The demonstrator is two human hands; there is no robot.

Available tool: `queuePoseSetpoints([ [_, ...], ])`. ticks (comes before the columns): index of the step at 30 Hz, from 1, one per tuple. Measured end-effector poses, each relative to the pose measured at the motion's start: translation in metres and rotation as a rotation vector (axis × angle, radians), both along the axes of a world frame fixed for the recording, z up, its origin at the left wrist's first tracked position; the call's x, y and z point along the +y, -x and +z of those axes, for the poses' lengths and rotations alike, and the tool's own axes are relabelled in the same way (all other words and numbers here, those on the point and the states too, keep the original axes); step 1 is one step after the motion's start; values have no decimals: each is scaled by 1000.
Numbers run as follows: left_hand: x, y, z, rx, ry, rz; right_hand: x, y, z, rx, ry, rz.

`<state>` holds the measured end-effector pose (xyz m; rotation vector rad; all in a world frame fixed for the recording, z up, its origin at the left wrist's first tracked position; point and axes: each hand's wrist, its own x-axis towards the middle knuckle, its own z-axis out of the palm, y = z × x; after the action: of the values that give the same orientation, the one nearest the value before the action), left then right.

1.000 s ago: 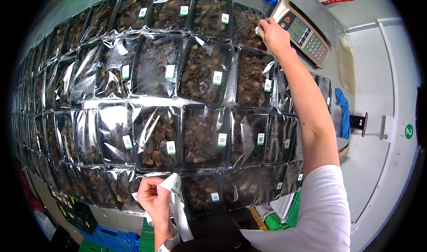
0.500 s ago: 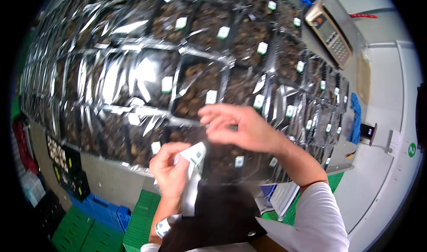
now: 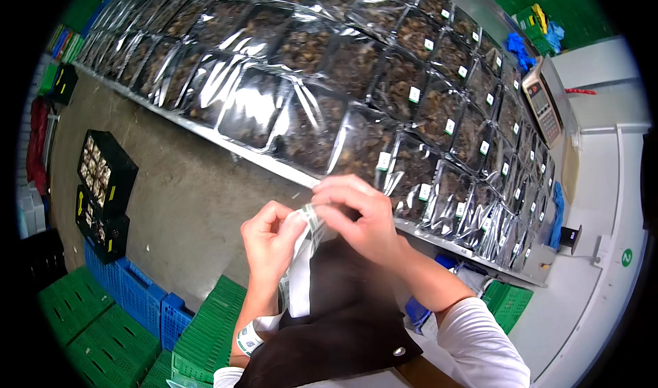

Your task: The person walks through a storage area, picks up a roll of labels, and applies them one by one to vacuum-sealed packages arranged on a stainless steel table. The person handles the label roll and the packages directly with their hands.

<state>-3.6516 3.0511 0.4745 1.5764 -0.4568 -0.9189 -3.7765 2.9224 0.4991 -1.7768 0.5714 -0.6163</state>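
Head view: two hands on one label strip

Both hands met over one white label strip [image 3: 299,278] below the table's edge. Left hand [image 3: 269,240] pinched its top; right hand [image 3: 360,218], which half a second ago hovered over the clear bags [image 3: 356,100], curled closed on a label.

One head-worn fisheye view looks steeply down, close on the hands, table beyond.
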Motion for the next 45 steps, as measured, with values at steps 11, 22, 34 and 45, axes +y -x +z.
queuePoseSetpoints([
  [11, 44, -40, 11, -28, 223, 144, -81, -50, -73, 526, 865, 66],
  [22, -14, -52, 13, 43, 216, 122, -41, -49, -40, 323, -26, -170],
  [34, -54, -67, -11, 124, 65, 89, -64, -78, -7, 60, -176, 64],
  [45, -52, -105, -17, 157, 29, 180, -81, -134, -28, 56, -105, 8],
])
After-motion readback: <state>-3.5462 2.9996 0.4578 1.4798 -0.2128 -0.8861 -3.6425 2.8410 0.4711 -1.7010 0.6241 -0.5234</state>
